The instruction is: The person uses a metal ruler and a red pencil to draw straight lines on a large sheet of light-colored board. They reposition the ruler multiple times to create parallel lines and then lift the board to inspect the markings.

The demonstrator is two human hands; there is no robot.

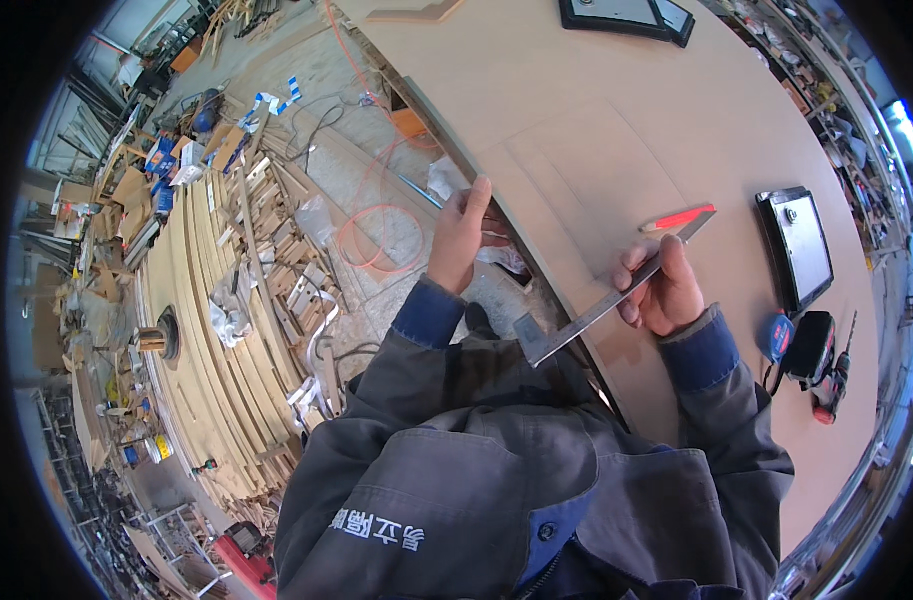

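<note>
My right hand [665, 287] is closed around the steel blade of a try square [602, 312], which lies slantwise over the near edge of a large brown board [587, 130]. The square's wider stock hangs past that edge, close to my body. Just beyond my fingers a red carpenter's pencil [680, 217] rests on the board, next to the blade's far end. To the left, my left hand [464, 237] is at the board's edge with its thumb raised and apart from the fingers. It holds nothing that I can see; whether its fingertips touch the edge is hard to tell.
On the board's right are a black-framed panel with a lock [797, 248], a blue tape measure [777, 337] and a cordless drill [834, 375]. More black-framed panels [627, 15] lie at the far end. Left, an orange hose [382, 215] crosses the floor beside stacked wood strips [212, 350].
</note>
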